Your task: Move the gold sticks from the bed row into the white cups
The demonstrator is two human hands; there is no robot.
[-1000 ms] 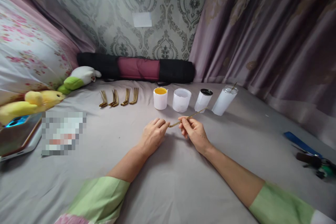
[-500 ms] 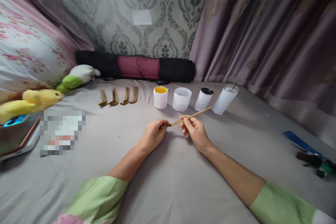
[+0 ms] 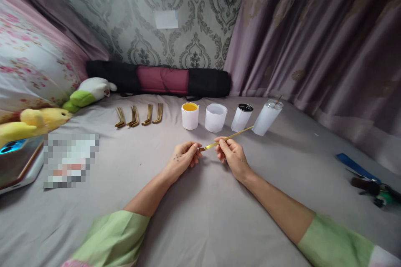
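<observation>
My right hand (image 3: 233,155) pinches a slim paintbrush (image 3: 213,145) by its golden handle, which slants up to the right. Its dark bristle end points left, at the fingers of my left hand (image 3: 184,158). Those fingers are closed together at the bristle tip; whether they squeeze something small besides it cannot be made out. Behind my hands stand a white cup with yellow content (image 3: 190,117), a wide whitish tub (image 3: 216,118), a white can with a dark inside (image 3: 242,117) and a tall whitish jar (image 3: 267,117) with a thin stick in it.
Several small bundles of bent golden-brown strips (image 3: 133,117) lie at the back left. A phone (image 3: 21,164), a blurred-out packet (image 3: 70,160) and plush toys (image 3: 46,121) are on the left. Dark tools and a blue strip (image 3: 357,167) lie right. Grey cloth (image 3: 200,217) covers the surface.
My left hand has shifted slightly left, and its fingers have turned at the brush tip, showing more of the bristles. My right hand keeps its hold. The view has shifted slightly.
</observation>
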